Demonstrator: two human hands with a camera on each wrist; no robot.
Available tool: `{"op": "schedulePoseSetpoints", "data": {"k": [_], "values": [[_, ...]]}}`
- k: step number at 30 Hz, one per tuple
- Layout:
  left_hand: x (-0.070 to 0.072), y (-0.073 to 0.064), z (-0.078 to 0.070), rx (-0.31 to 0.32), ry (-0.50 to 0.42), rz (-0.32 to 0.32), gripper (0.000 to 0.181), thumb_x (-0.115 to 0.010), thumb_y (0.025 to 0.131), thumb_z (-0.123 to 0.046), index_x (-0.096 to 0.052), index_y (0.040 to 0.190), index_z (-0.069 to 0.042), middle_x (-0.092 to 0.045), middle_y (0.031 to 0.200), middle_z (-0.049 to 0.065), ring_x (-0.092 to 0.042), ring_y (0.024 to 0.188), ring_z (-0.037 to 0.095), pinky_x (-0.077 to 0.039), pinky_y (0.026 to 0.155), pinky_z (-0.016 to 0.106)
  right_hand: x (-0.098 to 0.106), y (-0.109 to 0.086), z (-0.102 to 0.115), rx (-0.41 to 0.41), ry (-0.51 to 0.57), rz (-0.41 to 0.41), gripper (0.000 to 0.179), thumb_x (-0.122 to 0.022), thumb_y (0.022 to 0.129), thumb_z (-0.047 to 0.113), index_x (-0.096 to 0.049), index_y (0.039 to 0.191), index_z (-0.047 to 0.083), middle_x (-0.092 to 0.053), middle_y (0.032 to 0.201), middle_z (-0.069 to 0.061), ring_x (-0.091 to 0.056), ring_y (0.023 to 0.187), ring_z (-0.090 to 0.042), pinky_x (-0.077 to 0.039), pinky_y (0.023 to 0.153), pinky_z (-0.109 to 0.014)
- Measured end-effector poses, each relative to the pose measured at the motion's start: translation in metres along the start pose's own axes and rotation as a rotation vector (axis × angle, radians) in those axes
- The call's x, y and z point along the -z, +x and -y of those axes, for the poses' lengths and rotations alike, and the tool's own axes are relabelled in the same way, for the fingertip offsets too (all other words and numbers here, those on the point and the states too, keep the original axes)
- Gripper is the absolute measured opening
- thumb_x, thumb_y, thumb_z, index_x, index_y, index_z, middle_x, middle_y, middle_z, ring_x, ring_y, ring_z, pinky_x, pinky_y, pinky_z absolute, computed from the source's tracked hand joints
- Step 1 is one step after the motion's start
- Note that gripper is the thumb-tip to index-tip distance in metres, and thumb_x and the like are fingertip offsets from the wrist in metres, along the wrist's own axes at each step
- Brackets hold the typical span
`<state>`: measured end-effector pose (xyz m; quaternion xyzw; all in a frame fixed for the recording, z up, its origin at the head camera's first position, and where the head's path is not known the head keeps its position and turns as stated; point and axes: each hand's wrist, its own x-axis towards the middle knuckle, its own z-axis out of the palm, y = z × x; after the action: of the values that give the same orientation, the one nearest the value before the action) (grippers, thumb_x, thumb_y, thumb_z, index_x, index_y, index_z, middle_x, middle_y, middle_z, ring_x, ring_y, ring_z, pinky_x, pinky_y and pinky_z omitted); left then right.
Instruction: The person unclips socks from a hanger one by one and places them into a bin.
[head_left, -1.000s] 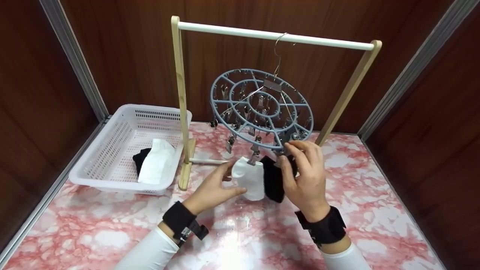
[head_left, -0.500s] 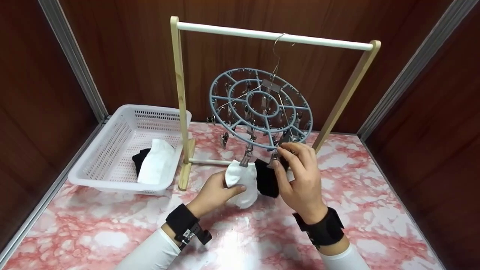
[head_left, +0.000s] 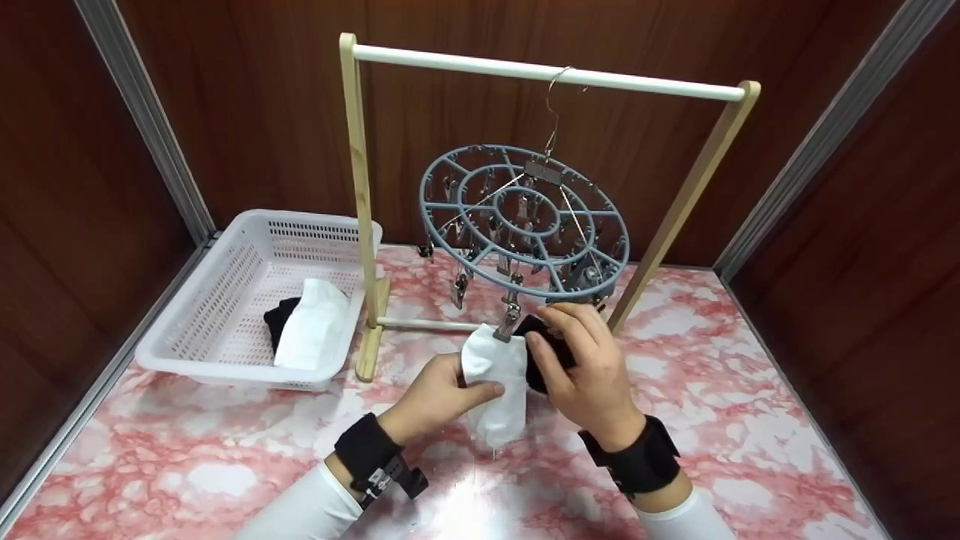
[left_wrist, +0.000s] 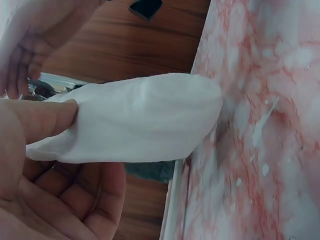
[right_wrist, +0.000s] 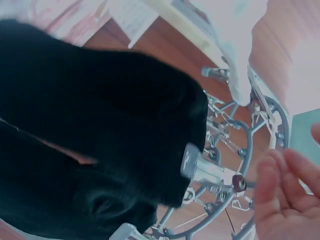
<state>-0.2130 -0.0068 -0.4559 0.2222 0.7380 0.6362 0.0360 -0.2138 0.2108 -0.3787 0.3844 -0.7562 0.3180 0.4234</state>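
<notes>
Your left hand (head_left: 429, 396) has a pinching grip on the white sock (head_left: 501, 416), thumb in front, at its left edge below the cuff; your right hand (head_left: 589, 375) holds nothing, its fingers loosely curled just beside the sock's upper right edge. The relation that seems to matter: the sock lies rightward from your left grip, the nearer hand, with its cuff at the clip (head_left: 508, 322). Its long axis runs roughly upright, rounded end pointing down toward the desk (head_left: 172, 450). Beyond it, the black sock (right_wrist: 130, 110) hangs near your right hand.
</notes>
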Motion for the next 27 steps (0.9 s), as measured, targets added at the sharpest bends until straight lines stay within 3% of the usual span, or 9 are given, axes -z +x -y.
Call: {"op": "schedulePoseSetpoints", "data": {"k": [6,11,14,21,27], "values": [[-0.0039,-0.0028,-0.0068,-0.012,-0.035,0.052,0.024,-0.08,0.09,-0.021,-0.075,0.108,-0.006,-0.076,0.098,0.004,-0.071,0.086,0.014,-0.058,0.077,0.03,-0.0028,-0.0082,-0.0008,-0.225,0.072,0.154,0.044,-0.072,0.097,0.02,-0.06,0.137,0.008,-0.067,0.126,-0.005,-0.067,0.106,-0.018,-0.053,0.093,-0.027],[-0.0046,-0.0035,-0.0062,-0.018,-0.045,0.101,0.024,-0.078,0.092,-0.02,-0.074,0.112,-0.007,-0.076,0.102,0.004,-0.072,0.09,0.015,-0.058,0.078,0.03,-0.0044,-0.0094,0.0002,-0.458,0.345,0.245,0.051,-0.069,0.099,0.018,-0.051,0.146,0.009,-0.065,0.133,-0.005,-0.067,0.115,-0.02,-0.054,0.098,-0.035],[-0.0039,-0.0031,-0.0041,-0.018,-0.019,0.106,0.024,-0.079,0.091,-0.021,-0.074,0.111,-0.008,-0.077,0.1,0.002,-0.071,0.088,0.011,-0.057,0.077,0.028,-0.0039,-0.0084,0.002,-0.563,0.489,0.252,0.055,-0.068,0.099,0.014,-0.047,0.149,0.005,-0.066,0.131,-0.01,-0.066,0.115,-0.024,-0.054,0.098,-0.038],[-0.002,-0.003,-0.0037,-0.025,0.058,0.065,0.027,-0.081,0.089,-0.024,-0.074,0.111,-0.008,-0.074,0.091,-0.002,-0.064,0.073,0.008,-0.055,0.069,0.027,0.0,-0.0042,0.0038,-0.727,0.631,0.204,0.048,-0.068,0.099,0.014,-0.055,0.142,-0.002,-0.069,0.127,-0.012,-0.067,0.113,-0.027,-0.055,0.095,-0.032],[-0.0018,-0.0026,-0.0052,-0.047,0.045,0.064,0.028,-0.08,0.09,-0.021,-0.073,0.113,-0.006,-0.076,0.103,0.003,-0.071,0.086,0.012,-0.059,0.077,0.03,0.0012,-0.0022,0.0009,-0.837,0.735,0.164,0.038,-0.065,0.102,0.017,-0.062,0.135,-0.002,-0.073,0.108,-0.022,-0.07,0.103,-0.03,-0.056,0.091,-0.034]]}}
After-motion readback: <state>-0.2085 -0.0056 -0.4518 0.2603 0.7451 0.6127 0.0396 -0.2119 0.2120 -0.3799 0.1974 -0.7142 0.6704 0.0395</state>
